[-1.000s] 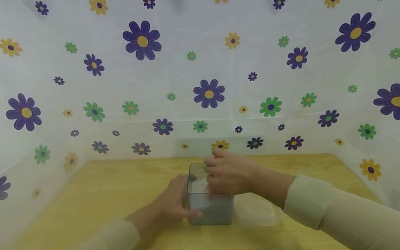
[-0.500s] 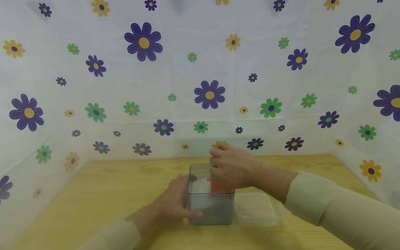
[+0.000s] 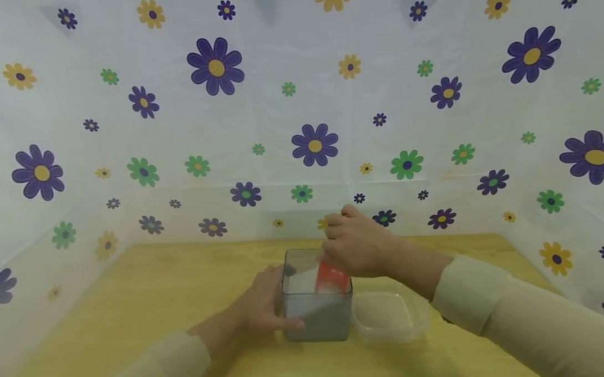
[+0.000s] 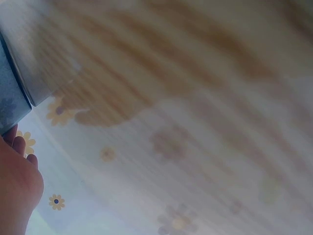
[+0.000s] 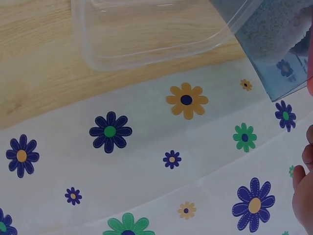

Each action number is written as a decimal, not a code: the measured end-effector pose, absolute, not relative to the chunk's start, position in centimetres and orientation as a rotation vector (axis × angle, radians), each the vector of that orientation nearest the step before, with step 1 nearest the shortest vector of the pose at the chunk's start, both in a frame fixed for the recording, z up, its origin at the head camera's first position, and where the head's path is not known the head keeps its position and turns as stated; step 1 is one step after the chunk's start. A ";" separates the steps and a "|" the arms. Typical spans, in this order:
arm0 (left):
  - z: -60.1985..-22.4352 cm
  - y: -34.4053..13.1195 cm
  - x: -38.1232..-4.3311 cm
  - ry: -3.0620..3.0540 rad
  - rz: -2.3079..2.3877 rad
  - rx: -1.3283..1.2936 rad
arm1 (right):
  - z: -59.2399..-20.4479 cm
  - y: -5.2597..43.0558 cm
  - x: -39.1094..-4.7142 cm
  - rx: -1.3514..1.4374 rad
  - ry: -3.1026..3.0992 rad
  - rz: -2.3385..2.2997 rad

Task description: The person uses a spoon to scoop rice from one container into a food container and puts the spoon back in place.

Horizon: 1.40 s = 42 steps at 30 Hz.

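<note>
A square, see-through grey container (image 3: 317,318) stands on the table with white, rice-like grains (image 3: 301,281) inside. My left hand (image 3: 263,303) grips it from the left, the thumb across its front and the fingers towards the back. In the left wrist view that hand (image 4: 19,186) shows at the edge beside the container (image 4: 11,93). Above the container's right side my right hand (image 3: 359,242) holds a red scoop (image 3: 330,277), tilted, with its lower part inside the rim and some white showing in it. My fingers hide the scoop's upper part.
A clear, shallow plastic box (image 3: 383,319) sits right of the container, close beside it, under my right forearm. The wooden table (image 3: 160,288) reaches back to a white flowered sheet (image 3: 259,112), which encloses the back and sides.
My right hand has risen and shifted to the right, and more of the red scoop now shows above the grains. The left hand and the container have stayed in place.
</note>
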State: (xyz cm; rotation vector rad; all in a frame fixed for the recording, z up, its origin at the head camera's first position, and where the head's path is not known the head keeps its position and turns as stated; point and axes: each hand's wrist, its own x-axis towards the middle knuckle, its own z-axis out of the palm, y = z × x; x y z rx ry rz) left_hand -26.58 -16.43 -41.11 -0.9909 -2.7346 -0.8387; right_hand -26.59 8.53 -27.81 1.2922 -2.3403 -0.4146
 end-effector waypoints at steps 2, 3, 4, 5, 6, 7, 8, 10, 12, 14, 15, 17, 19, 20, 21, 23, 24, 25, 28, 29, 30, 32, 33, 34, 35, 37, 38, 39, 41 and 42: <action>-41.1 -16.5 -26.6 -2.740 -0.839 -0.992 | -27.9 8.6 -26.7 1.249 -2.394 -0.331; -41.0 -16.5 -26.6 -2.746 -0.839 -0.987 | -28.0 8.7 -26.7 1.228 -2.419 -0.295; -41.1 -16.5 -26.6 -2.746 -0.841 -0.990 | -28.1 8.8 -26.8 1.212 -2.429 -0.266; -41.1 -16.5 -26.6 -2.747 -0.844 -0.994 | -28.2 8.9 -26.8 1.195 -2.447 -0.239; -41.1 -16.5 -26.7 -2.749 -0.837 -0.991 | -28.2 8.9 -26.8 1.176 -2.474 -0.207; -41.1 -16.4 -26.7 -2.746 -0.834 -0.995 | -28.3 9.0 -26.9 1.155 -2.506 -0.179; -41.2 -16.4 -26.7 -2.744 -0.829 -1.000 | -28.4 9.0 -26.9 1.136 -2.537 -0.145; -41.3 -16.4 -26.6 -2.743 -0.820 -0.999 | -28.6 9.1 -27.0 1.098 -2.608 -0.064; -41.2 -16.4 -26.4 -2.748 -0.815 -0.988 | -28.8 9.1 -27.0 1.045 -2.697 0.034; -41.0 -16.4 -26.3 -2.749 -0.810 -0.990 | -28.9 9.1 -27.0 0.996 -2.769 0.130; -40.9 -16.4 -26.2 -2.748 -0.806 -0.987 | -28.9 9.2 -27.0 0.969 -2.800 0.175; -40.8 -16.4 -26.2 -2.741 -0.798 -0.989 | -29.0 9.3 -27.0 0.928 -2.835 0.253; -40.8 -16.5 -26.2 -2.743 -0.789 -0.984 | -29.1 9.4 -27.0 0.911 -2.844 0.323; -40.9 -16.5 -26.2 -2.746 -0.785 -0.979 | -29.2 9.5 -27.1 0.907 -2.843 0.356; -40.9 -16.5 -26.2 -2.752 -0.787 -0.976 | -29.3 9.6 -27.1 0.907 -2.840 0.387; -41.0 -16.5 -26.2 -2.762 -0.796 -0.970 | -29.3 9.8 -27.2 0.900 -2.840 0.457; -41.0 -16.5 -26.2 -2.767 -0.802 -0.965 | -29.3 9.8 -27.3 0.896 -2.840 0.484; -41.0 -16.5 -26.1 -2.766 -0.807 -0.963 | -29.3 9.9 -27.3 0.888 -2.845 0.514; -41.1 -16.4 -26.0 -2.765 -0.830 -0.954 | -29.1 10.3 -27.4 0.857 -2.868 0.567; -41.1 -16.5 -26.0 -2.768 -0.832 -0.952 | -29.0 10.4 -27.4 0.845 -2.872 0.573; -41.1 -16.5 -25.9 -2.768 -0.832 -0.954 | -28.9 10.6 -27.4 0.832 -2.875 0.582; -41.2 -16.5 -26.0 -2.771 -0.815 -0.954 | -28.6 10.9 -27.5 0.799 -2.878 0.609; -41.2 -16.5 -26.0 -2.769 -0.811 -0.955 | -28.5 11.2 -27.5 0.781 -2.879 0.620; -41.1 -16.5 -26.0 -2.765 -0.812 -0.956 | -28.3 11.4 -27.5 0.763 -2.884 0.638; -41.2 -16.5 -26.0 -2.762 -0.813 -0.956 | -28.2 11.7 -27.6 0.748 -2.892 0.659; -41.2 -16.6 -26.0 -2.762 -0.813 -0.956 | -28.1 12.5 -27.7 0.723 -2.907 0.682; -41.2 -16.6 -26.0 -2.764 -0.820 -0.960 | -28.0 13.0 -27.7 0.706 -2.911 0.691; -41.2 -16.6 -26.0 -2.770 -0.826 -0.958 | -28.0 13.5 -27.7 0.692 -2.915 0.690; -41.2 -16.6 -26.2 -2.778 -0.824 -0.963 | -28.1 14.8 -27.7 0.659 -2.914 0.689; -41.2 -16.6 -26.2 -2.779 -0.824 -0.965 | -28.1 15.4 -27.7 0.635 -2.919 0.687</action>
